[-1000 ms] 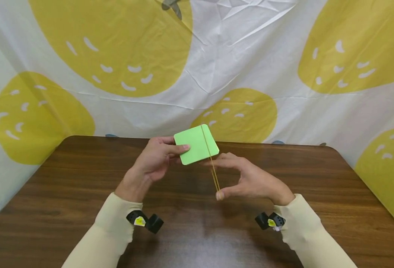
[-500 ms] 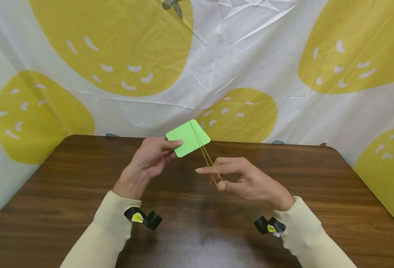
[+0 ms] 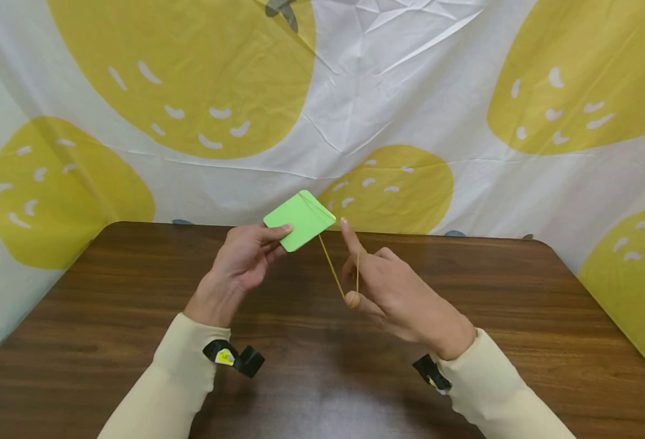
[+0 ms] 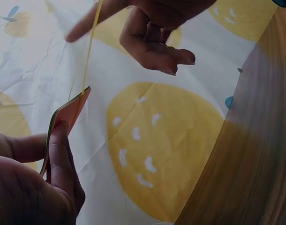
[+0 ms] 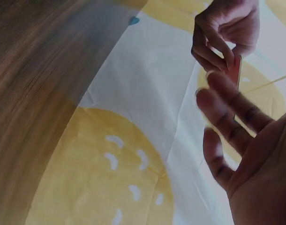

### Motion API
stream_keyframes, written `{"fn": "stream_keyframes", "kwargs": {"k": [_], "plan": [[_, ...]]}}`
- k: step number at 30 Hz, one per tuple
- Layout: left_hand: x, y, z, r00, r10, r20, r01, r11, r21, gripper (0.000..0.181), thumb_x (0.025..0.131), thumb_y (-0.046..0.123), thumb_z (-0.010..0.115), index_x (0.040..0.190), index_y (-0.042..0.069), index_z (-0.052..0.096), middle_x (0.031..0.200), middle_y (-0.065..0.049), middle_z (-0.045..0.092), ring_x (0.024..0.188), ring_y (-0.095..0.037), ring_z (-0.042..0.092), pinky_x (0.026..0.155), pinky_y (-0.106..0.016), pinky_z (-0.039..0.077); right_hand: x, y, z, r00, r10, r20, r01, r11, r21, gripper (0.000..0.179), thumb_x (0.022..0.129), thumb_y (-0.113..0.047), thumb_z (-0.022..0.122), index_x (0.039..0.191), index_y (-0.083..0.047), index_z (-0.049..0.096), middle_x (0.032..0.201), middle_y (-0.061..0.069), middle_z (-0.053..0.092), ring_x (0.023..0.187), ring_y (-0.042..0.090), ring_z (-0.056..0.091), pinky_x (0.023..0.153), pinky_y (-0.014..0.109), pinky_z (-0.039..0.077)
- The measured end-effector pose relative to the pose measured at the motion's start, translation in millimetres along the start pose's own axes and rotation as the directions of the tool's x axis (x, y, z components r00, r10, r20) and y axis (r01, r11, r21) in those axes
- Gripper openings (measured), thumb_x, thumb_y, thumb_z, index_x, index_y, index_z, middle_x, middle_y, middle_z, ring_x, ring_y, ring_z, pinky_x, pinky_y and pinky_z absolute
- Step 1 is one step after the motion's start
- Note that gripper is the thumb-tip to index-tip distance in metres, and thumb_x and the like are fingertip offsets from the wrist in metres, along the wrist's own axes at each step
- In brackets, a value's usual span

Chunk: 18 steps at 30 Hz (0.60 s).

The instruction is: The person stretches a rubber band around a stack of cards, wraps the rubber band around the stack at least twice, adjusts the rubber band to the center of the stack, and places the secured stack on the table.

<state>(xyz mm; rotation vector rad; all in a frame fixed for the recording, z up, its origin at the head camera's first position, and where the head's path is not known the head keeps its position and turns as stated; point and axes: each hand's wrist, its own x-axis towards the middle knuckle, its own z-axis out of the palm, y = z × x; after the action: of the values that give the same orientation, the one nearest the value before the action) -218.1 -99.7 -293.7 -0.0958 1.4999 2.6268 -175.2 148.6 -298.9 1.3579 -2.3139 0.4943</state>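
My left hand [image 3: 239, 256] pinches a light green card [image 3: 295, 224] with rounded corners, thumb on the green face and fingers behind. In the left wrist view the card [image 4: 72, 111] is edge-on, its other face pinkish. A thin tan rubber band [image 3: 333, 268] crosses the card's right corner and stretches down to my right thumb, then up towards the index finger. My right hand [image 3: 405, 299] is right of the card, index finger straight and pointing up near the card's corner. In the right wrist view the other fingers [image 5: 227, 119] are spread and loosely bent.
Both hands are above a dark brown wooden table [image 3: 300, 390]. Behind its far edge hangs a white cloth [image 3: 235, 189] with large yellow fruit shapes. A small black camera [image 3: 235, 358] sits on the left wrist.
The card has moved left and slightly up and tilted more. My right hand has turned, its index finger swinging up beside the card, and the band's strands have spread across the corner.
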Motion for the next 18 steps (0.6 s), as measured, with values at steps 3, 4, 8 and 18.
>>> {"fn": "stream_keyframes", "kwargs": {"k": [3, 4, 8, 18], "plan": [[-0.4, -1.6, 2.3, 0.999, 0.044, -0.022, -0.044, 0.999, -0.001, 0.018, 0.094, -0.012, 0.061, 0.112, -0.007, 0.064, 0.091, -0.003, 0.069, 0.076, -0.013, 0.067, 0.065, -0.022, 0.057, -0.3, -4, 1, 0.999, 0.018, -0.04, -0.022, 0.996, -0.091, 0.086, 0.103, -0.061, 0.01, 0.159, 0.003, -0.004, 0.087, -0.009, 0.061, 0.074, 0.005, 0.057, 0.08, 0.036, 0.041], [-0.3, -2.7, 3.3, 0.998, 0.061, -0.029, -0.061, 0.998, -0.001, 0.021, 0.094, -0.012, 0.061, 0.115, -0.009, 0.063, 0.09, -0.003, 0.069, 0.075, -0.013, 0.067, 0.065, -0.023, 0.057, -0.8, -5, 1, 0.998, 0.03, -0.056, -0.036, 0.994, -0.106, 0.085, 0.104, -0.06, 0.009, 0.159, 0.004, -0.003, 0.085, -0.009, 0.061, 0.073, 0.006, 0.057, 0.079, 0.036, 0.041], [-0.3, -7.0, 7.7, 0.991, 0.12, -0.061, -0.119, 0.993, 0.009, 0.033, 0.094, -0.012, 0.063, 0.126, -0.017, 0.059, 0.087, -0.003, 0.07, 0.073, -0.012, 0.068, 0.064, -0.023, 0.057, -3.3, -6, 1, 0.99, 0.105, -0.089, -0.113, 0.989, -0.09, 0.081, 0.106, -0.056, 0.003, 0.158, 0.005, 0.01, 0.075, -0.011, 0.055, 0.07, 0.011, 0.056, 0.081, 0.041, 0.044], [-1.2, -11.8, 11.3, 0.975, 0.214, -0.055, -0.214, 0.977, 0.012, 0.038, 0.092, -0.013, 0.064, 0.129, -0.019, 0.056, 0.087, -0.005, 0.068, 0.071, -0.012, 0.068, 0.06, -0.022, 0.056, 0.2, -4, -3, 0.98, 0.199, 0.001, -0.181, 0.89, 0.419, 0.081, 0.103, -0.058, -0.001, 0.145, -0.004, 0.043, 0.067, -0.011, 0.053, 0.069, 0.005, 0.05, 0.084, 0.03, 0.044]]}}
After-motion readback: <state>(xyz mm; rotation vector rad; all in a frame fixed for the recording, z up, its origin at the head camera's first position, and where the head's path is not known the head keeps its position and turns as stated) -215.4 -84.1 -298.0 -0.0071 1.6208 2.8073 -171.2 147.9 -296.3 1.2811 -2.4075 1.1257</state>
